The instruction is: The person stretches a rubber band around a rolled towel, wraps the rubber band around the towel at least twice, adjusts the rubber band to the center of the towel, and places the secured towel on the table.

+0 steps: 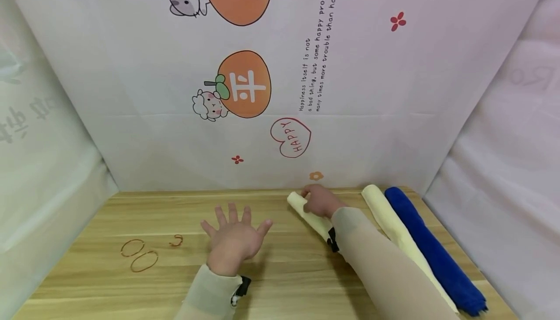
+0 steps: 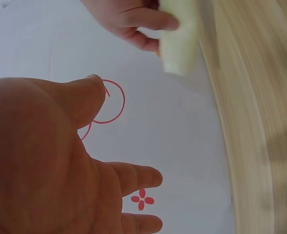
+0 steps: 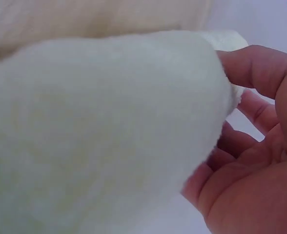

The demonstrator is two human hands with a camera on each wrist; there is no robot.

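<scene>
Progress is judged partial. One cream roll (image 1: 387, 213) and one blue roll (image 1: 420, 232) are laid side by side at the right of the desk (image 1: 280, 286) and appear finished. The held roll (image 1: 309, 217), also cream, is gripped between the thumb and fingers of the right hand (image 1: 323, 201), near the back edge of the desk and left of the other two; its placing is judged outstanding. Whether it touches the desk cannot be determined. Bands (image 1: 134, 240) are seen at the left, two as open loops and the rest bunched; none is seen round any visible length of roll. The left hand (image 1: 236, 238) is held with fingers spread, nothing being gripped.

The bands and the blue roll are shown by the head view alone; there, the held roll's lower part is hidden by the right sleeve (image 1: 389, 271). The left palm is shown only by the left wrist view. By the right wrist view, a fuzzy edge is revealed beside the gripping fingers, too small to be read elsewhere.
</scene>
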